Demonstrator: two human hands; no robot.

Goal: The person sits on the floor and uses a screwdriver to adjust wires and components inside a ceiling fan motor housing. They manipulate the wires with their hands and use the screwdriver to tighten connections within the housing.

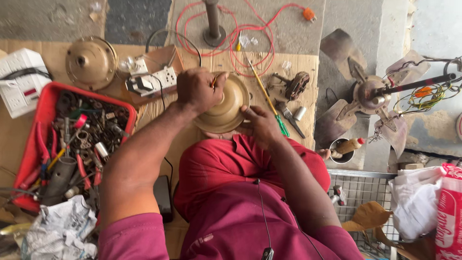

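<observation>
A: What lies nearest the person?

B: Crumpled paper [60, 231] at the near left, and past it a red tray [30, 144] full of pliers, screws and small metal parts. At the near right sits a wire basket [365, 190] with a white bag [416, 202] beside it. A black box [162, 197] lies by the left forearm.

A: And the hands?

B: Both are on a tan dome cover [226, 108], which rests at the middle of the scene on cardboard [202, 139], just beyond the person's red-clad knee. The left hand [199, 89] is closed in a fist on top of the cover, its grip tight around a thin tool or wire that is mostly hidden. The right hand [260, 125] presses on the cover's near right rim, fingers curled against it, steadying it.

A: What is around the cover?

B: Just right of it lie a screwdriver [269, 103] with a yellow shaft and green handle, a motor winding [296, 85] and a small silver cylinder [300, 113]. A cup [342, 153] holding a bottle stands nearer, to the right. To the left sit a socket board [154, 79] and a second dome [90, 61], with a white box [21, 79] at the far left.

A: Farther off?

B: Red wire [245, 36] loops around a grey post [212, 21], and a fan [370, 96] with worn blades lies at the far right.
</observation>
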